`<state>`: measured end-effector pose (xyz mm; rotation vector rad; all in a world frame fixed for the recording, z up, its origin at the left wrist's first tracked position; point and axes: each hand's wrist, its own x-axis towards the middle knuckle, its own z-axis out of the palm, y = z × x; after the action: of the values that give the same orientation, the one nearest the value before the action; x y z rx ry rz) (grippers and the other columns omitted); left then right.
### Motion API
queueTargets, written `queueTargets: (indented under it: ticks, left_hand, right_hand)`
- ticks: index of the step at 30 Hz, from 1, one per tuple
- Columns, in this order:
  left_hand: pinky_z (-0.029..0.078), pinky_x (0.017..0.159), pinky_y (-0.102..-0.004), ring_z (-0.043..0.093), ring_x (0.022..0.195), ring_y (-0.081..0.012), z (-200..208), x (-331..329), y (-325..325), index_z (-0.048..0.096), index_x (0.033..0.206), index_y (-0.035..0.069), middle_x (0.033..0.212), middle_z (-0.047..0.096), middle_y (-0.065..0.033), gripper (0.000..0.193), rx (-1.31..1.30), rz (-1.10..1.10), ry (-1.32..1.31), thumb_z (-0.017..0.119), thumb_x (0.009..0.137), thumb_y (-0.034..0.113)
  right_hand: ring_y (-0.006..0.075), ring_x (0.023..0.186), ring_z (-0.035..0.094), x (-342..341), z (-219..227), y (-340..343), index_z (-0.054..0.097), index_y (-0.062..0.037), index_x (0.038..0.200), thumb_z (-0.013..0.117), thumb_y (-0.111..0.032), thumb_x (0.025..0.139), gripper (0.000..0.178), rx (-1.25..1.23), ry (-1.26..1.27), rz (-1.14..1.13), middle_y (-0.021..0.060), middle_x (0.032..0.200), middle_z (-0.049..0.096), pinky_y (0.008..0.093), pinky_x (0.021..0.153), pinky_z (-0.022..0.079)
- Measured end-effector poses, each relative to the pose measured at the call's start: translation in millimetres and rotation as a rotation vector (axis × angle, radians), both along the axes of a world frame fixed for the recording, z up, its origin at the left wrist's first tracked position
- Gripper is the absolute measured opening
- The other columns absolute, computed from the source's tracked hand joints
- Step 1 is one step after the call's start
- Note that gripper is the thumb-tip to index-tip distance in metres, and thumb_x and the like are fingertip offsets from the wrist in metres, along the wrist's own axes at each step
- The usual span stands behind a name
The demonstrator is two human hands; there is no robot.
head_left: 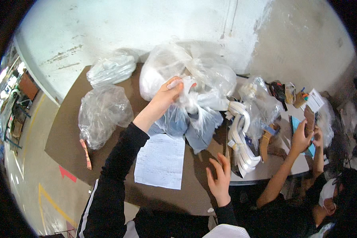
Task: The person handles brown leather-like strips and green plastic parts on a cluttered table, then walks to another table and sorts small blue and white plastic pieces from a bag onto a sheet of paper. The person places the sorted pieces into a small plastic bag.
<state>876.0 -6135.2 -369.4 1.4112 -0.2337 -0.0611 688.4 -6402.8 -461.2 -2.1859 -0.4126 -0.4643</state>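
My left hand point(167, 94) is closed on the gathered top of a clear plastic bag point(191, 104) at the middle of the brown table. Grey-blue pieces point(204, 129) show beneath the clear film, below that hand. Just in front of them lies a white printed sheet point(160, 162). Over the table's near part, my right hand point(220, 180) is raised with its fingers apart and nothing in it. Closest to its right is a bundle of white strips point(242, 146). What fills the bag is partly hidden by the film.
Big clear bags point(162, 63) stand against the wall; others point(103, 115) lie left, beside a pinkish strip point(85, 154). At right, a co-worker's hands point(303, 137) hold a brown piece point(309, 117) over a light table point(295, 166). Brown strips point(264, 144) lie between us.
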Motion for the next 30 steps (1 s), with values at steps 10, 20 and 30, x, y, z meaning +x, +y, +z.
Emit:
queueTargets:
  ticks: [10,20,30]
  left_hand:
    - [0.038,0.075,-0.0264,0.045,0.08,-0.0105,25.6,-6.6,28.7,0.052,0.106,0.02,0.085,0.044,0.0044,0.009,-0.646,-0.169,-0.068,0.051,0.097,0.022]
    - [0.035,0.085,-0.0209,0.044,0.09,-0.0106,73.6,-27.5,42.0,0.042,0.098,0.005,0.098,0.04,-0.0017,0.04,-0.796,-0.146,-0.297,0.047,0.067,-0.021]
    - [0.032,0.115,-0.0429,0.03,0.141,-0.0298,113.9,-32.4,80.4,0.031,0.14,-0.003,0.15,0.029,-0.0265,0.046,-0.284,0.268,-0.478,0.048,0.099,0.01]
  right_hand:
    - [0.0326,0.111,0.056,0.4,-4.0,0.0,0.065,-0.0032,0.109,0.068,-0.001,0.081,0.029,0.115,0.034,-0.018,0.0156,0.121,0.056,0.0391,0.094,0.045]
    - [0.0356,0.117,0.052,43.0,64.0,18.8,0.06,-0.0006,0.117,0.07,-0.01,0.083,0.037,0.241,-0.088,0.001,0.0184,0.125,0.054,0.041,0.099,0.042]
    - [0.0315,0.095,0.055,79.0,34.6,51.1,0.062,-0.0017,0.085,0.074,-0.015,0.072,0.022,-0.153,-0.223,0.195,0.0121,0.09,0.058,0.0516,0.105,0.033]
